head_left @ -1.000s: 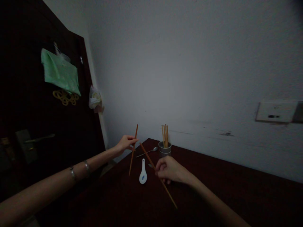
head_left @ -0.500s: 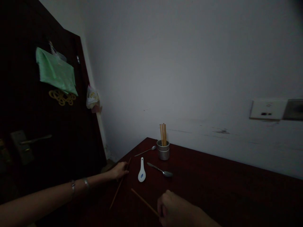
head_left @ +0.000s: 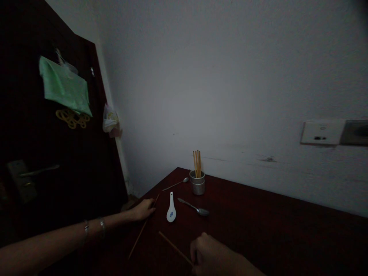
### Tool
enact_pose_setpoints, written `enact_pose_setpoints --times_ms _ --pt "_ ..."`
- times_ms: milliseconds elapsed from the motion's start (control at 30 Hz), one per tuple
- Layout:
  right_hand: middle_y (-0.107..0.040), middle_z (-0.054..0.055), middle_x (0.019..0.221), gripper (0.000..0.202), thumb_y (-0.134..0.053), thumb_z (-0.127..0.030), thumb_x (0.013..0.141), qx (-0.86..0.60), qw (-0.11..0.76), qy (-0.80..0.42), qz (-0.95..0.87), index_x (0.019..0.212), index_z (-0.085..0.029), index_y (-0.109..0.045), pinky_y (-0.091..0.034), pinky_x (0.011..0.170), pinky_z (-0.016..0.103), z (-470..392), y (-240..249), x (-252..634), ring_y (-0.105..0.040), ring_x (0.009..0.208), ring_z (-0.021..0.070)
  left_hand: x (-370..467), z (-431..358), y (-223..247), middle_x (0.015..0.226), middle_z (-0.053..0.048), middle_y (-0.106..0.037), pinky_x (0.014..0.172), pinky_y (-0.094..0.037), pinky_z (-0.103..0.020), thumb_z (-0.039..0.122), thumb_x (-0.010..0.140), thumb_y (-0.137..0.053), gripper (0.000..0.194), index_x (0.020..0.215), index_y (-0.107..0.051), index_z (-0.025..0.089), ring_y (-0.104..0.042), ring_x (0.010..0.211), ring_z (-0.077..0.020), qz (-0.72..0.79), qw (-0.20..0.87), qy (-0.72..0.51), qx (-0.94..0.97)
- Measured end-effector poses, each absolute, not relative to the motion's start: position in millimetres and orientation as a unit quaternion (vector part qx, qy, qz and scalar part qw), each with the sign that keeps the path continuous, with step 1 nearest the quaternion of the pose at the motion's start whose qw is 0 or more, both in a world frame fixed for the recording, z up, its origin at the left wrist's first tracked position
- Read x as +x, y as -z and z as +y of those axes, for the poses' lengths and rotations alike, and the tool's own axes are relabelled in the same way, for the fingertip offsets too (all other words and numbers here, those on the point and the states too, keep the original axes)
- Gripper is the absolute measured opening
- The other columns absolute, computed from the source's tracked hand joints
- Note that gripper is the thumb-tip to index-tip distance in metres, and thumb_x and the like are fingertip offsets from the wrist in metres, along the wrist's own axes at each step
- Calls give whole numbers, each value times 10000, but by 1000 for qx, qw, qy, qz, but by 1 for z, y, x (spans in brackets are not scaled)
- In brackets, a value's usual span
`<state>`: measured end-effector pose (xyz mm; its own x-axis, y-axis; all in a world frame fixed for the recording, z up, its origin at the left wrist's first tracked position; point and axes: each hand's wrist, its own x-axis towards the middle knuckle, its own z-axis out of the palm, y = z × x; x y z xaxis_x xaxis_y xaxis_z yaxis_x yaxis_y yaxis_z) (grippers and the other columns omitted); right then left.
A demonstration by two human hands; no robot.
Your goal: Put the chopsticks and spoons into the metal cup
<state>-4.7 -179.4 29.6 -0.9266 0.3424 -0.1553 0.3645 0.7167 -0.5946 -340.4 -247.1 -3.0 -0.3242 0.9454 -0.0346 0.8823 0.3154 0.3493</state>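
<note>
Left hand [head_left: 143, 210]: you are now resting it lower, at the left side of the table [head_left: 253, 207]; its fingers are touching the left chopstick [head_left: 138, 238], though I cannot tell whether they are gripping.
Right hand [head_left: 211, 251]: you are now keeping it nearer yourself, fingers curling closed around the right chopstick [head_left: 175, 247].
Metal spoon [head_left: 201, 211]: it is now showing whole, so you are handling the chopsticks nearer you than the white spoon [head_left: 171, 213].
Grey cup [head_left: 197, 188]: it is holding several upright sticks [head_left: 197, 163].
Plastic bag [head_left: 110, 119]: it is hanging; its contents are staying unclear.
</note>
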Motion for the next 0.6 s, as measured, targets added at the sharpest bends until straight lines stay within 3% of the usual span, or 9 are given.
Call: enact_pose_setpoints --times_ms 200,433,600 --pt "-684 34 821 232 -613 -272 643 201 37 323 924 851 -191 -679 -447 752 257 -179 -37 -2 -622 746 152 -332 -231 -16 1036 -131 -604 808 -416 -303 346 791 -427 355 1061 -493 124 -581 949 -225 833 56 -106 540" --pt "-704 57 807 223 -571 -268 679 223 12 278 934 855 -192 -686 -454 624 239 -169 -47 13 -640 727 172 -306 -146 -68 888 -80 -614 699 -422 -285 379 785 -460 392 1086 -489 130 -575 799 -200 763 13 -282 582" --pt "-710 64 798 219 -538 -228 702 244 14 255 935 853 -193 -693 -441 559 226 -159 -48 31 -650 695 177 -282 -66 -92 963 -112 -595 755 -406 -267 263 730 -553 384 1073 -496 102 -554 876 -197 737 74 -434 513"
